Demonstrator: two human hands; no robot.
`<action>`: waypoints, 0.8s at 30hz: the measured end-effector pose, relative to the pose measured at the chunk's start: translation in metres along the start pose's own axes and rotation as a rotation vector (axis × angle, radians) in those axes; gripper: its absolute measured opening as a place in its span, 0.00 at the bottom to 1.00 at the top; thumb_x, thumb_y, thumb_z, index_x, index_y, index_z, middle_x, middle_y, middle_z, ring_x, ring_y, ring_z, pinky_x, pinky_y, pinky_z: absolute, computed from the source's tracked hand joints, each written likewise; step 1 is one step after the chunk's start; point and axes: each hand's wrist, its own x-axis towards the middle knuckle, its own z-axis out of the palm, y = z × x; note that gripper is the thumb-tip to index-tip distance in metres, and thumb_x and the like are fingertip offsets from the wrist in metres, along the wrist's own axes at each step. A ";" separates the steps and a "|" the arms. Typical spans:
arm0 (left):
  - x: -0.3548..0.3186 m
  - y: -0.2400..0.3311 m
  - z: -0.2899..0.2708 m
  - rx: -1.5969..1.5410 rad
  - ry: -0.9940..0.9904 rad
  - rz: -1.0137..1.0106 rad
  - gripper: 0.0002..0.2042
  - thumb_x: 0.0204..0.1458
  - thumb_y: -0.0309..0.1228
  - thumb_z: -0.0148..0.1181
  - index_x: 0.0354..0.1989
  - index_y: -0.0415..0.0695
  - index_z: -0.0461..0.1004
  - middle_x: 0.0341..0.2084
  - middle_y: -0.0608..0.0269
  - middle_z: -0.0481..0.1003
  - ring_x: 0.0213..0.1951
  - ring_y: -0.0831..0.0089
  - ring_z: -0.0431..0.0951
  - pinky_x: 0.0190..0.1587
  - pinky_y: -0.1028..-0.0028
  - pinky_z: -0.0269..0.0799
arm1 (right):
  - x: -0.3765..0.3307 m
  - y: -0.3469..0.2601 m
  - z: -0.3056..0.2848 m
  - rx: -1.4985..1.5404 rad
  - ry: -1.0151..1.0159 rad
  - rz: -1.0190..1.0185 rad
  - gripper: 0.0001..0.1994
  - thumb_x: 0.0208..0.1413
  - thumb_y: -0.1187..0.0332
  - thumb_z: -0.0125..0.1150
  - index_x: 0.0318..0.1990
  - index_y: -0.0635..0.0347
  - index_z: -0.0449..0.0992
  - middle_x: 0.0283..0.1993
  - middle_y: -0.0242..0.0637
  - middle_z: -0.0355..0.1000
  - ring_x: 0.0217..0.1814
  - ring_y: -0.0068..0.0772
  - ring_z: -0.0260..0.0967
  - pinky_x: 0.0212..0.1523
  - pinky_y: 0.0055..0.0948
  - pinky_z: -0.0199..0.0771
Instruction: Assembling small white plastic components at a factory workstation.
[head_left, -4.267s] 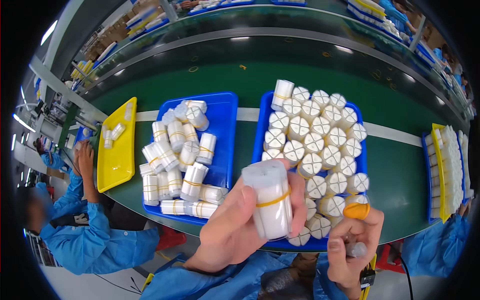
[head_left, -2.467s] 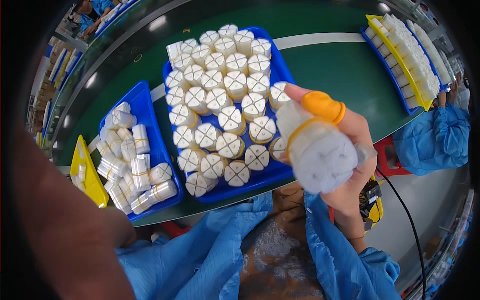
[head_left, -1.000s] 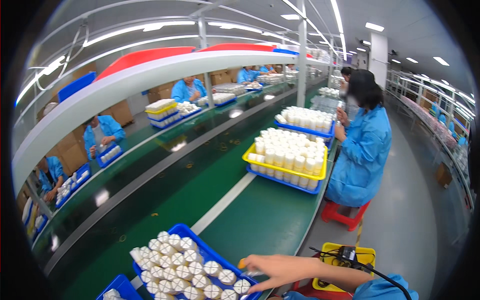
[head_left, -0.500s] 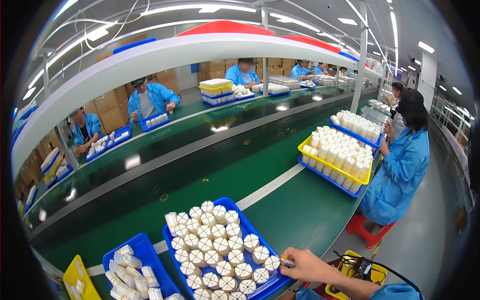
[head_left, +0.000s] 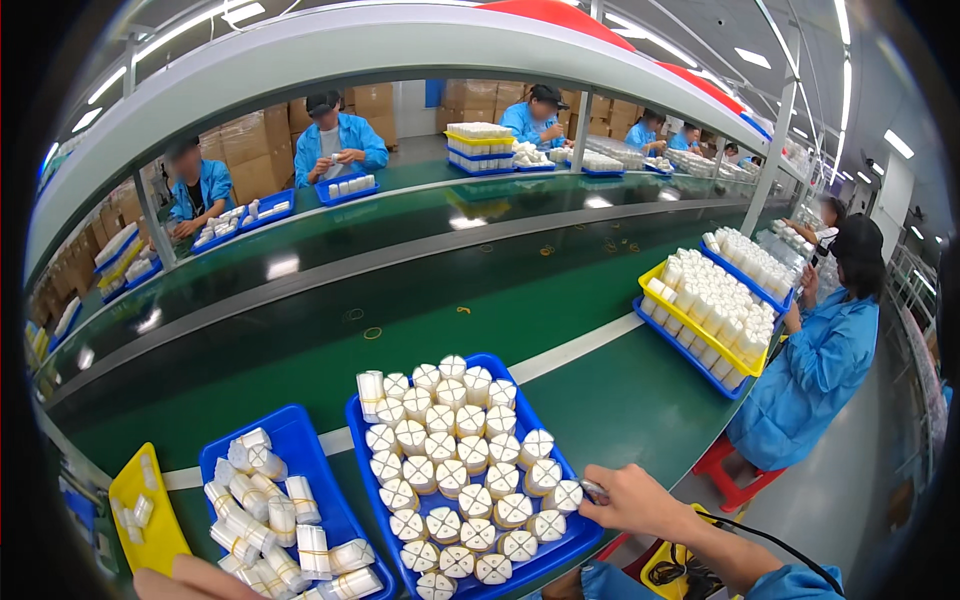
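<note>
Probably you're filling the tray (head_left: 578,542): bundle (head_left: 564,497) just off your right hand's (head_left: 632,500) fingertips. Can't tell if it's clamped, or left hand (head_left: 190,582) either. Next calls for keeping the bundle upright.

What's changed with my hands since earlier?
A white bundle was up in your left hand, then your right. Now your right hand is lowered beside an upright bundle in the blue tray; release is unclear. Your left hand moved left, near the yellow tray. The trays stayed put.
</note>
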 end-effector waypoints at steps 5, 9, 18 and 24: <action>-0.001 -0.009 0.002 0.110 0.006 0.060 0.17 0.64 0.40 0.33 0.43 0.41 0.66 0.20 0.57 0.65 0.21 0.65 0.63 0.23 0.66 0.61 | 0.001 -0.004 -0.010 0.175 -0.086 0.075 0.17 0.54 0.59 0.59 0.37 0.69 0.71 0.25 0.52 0.74 0.20 0.49 0.72 0.27 0.39 0.74; 0.000 -0.009 -0.003 0.095 -0.019 0.038 0.17 0.64 0.40 0.33 0.43 0.40 0.65 0.20 0.57 0.64 0.20 0.65 0.62 0.21 0.67 0.59 | -0.011 0.016 0.010 0.606 -0.113 0.100 0.19 0.56 0.62 0.56 0.49 0.67 0.69 0.29 0.42 0.75 0.14 0.32 0.67 0.18 0.30 0.69; 0.005 -0.017 -0.013 0.043 -0.168 0.095 0.21 0.66 0.41 0.30 0.48 0.37 0.65 0.23 0.56 0.66 0.21 0.66 0.61 0.22 0.69 0.57 | -0.047 -0.010 0.058 1.643 0.162 0.086 0.37 0.53 0.77 0.59 0.70 0.65 0.49 0.58 0.38 0.67 0.50 0.26 0.71 0.50 0.24 0.71; 0.004 -0.023 -0.007 0.063 -0.198 0.085 0.20 0.65 0.40 0.31 0.47 0.37 0.66 0.23 0.55 0.66 0.19 0.67 0.61 0.20 0.70 0.56 | -0.040 -0.027 0.061 1.503 0.176 -0.008 0.32 0.56 0.75 0.57 0.68 0.67 0.54 0.45 0.33 0.70 0.39 0.21 0.68 0.39 0.22 0.68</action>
